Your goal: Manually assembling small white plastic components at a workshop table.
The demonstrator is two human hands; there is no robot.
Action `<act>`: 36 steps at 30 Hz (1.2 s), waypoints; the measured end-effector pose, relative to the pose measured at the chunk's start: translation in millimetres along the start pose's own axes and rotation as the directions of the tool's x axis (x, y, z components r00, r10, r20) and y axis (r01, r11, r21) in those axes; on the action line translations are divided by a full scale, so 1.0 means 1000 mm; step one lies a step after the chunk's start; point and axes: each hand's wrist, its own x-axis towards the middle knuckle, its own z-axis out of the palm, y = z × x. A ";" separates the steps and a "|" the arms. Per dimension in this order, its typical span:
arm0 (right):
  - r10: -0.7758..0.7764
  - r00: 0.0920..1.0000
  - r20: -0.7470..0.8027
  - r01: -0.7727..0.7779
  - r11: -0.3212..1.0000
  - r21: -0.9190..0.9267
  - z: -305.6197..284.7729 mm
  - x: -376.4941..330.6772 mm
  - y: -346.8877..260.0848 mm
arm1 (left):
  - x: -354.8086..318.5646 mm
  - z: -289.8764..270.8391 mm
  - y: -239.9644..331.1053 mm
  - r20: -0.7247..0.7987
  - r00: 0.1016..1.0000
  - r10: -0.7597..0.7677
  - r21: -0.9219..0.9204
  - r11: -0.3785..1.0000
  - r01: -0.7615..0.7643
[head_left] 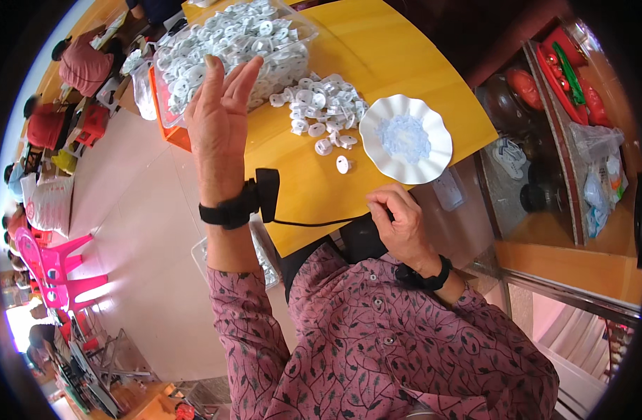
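Observation:
My left hand (219,126) is raised at the table's left edge, fingers stretched apart and nothing in it. Behind its fingers stands a clear plastic bin (303,24) heaped with small white plastic parts (244,35). A loose pile of the same round-headed parts (321,101) lies on the yellow table, and one single part (343,164) sits nearer to me. My right hand (399,218) is at the table's near edge, just below a white scalloped dish (440,150) with tiny pale bluish bits (405,136) in it. Its fingers are curled in; whatever they may hold is hidden.
The yellow table (363,42) curves to a corner at the right. An orange crate (174,133) is under the bin. Shelves with bags and a red tray (559,84) stand to the right. A pink plastic chair (54,269) and several people are on the left.

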 end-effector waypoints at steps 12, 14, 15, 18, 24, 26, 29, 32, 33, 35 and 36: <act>-0.046 0.997 0.066 0.079 0.712 -0.698 -0.019 0.035 0.033 | -0.104 -0.035 -0.097 -0.038 0.899 -0.437 0.519 0.760 0.391; -0.039 0.996 0.079 0.083 0.709 -0.700 -0.018 0.037 0.035 | -0.113 -0.033 -0.101 -0.059 0.894 -0.444 0.577 0.716 0.393; -0.035 0.995 0.092 0.089 0.705 -0.703 -0.017 0.037 0.036 | -0.116 -0.034 -0.104 -0.052 0.903 -0.427 0.634 0.685 0.360; -0.097 0.991 0.087 0.130 0.709 -0.693 -0.016 0.032 0.039 | -0.123 -0.038 -0.121 -0.064 0.940 -0.336 0.707 0.649 0.280; -0.162 0.987 0.018 0.140 0.785 -0.604 -0.014 0.025 0.038 | -0.120 -0.023 -0.127 0.131 0.989 -0.070 0.878 0.472 -0.082; -0.172 0.985 0.013 0.146 0.787 -0.600 -0.014 0.024 0.037 | -0.120 -0.019 -0.127 0.188 0.980 -0.068 0.943 0.292 -0.161; -0.170 0.985 0.009 0.143 0.803 -0.578 -0.013 0.022 0.028 | -0.123 -0.016 -0.129 0.198 0.980 -0.033 0.947 0.266 -0.182; -0.139 0.989 -0.041 0.109 0.897 -0.428 -0.010 0.018 0.029 | -0.127 -0.012 -0.126 0.175 0.983 -0.058 0.950 0.271 -0.153; -0.114 0.990 -0.085 0.086 0.956 -0.281 -0.007 0.018 0.029 | -0.128 -0.013 -0.126 0.173 0.983 -0.057 0.951 0.270 -0.152; -0.052 0.995 -0.084 0.038 0.986 -0.161 -0.007 0.017 0.023 | -0.132 -0.016 -0.127 0.192 0.980 -0.046 0.942 0.289 -0.171; 0.012 0.997 -0.080 -0.015 0.999 -0.043 -0.008 0.017 0.020 | -0.134 -0.018 -0.129 0.192 0.980 -0.046 0.942 0.290 -0.171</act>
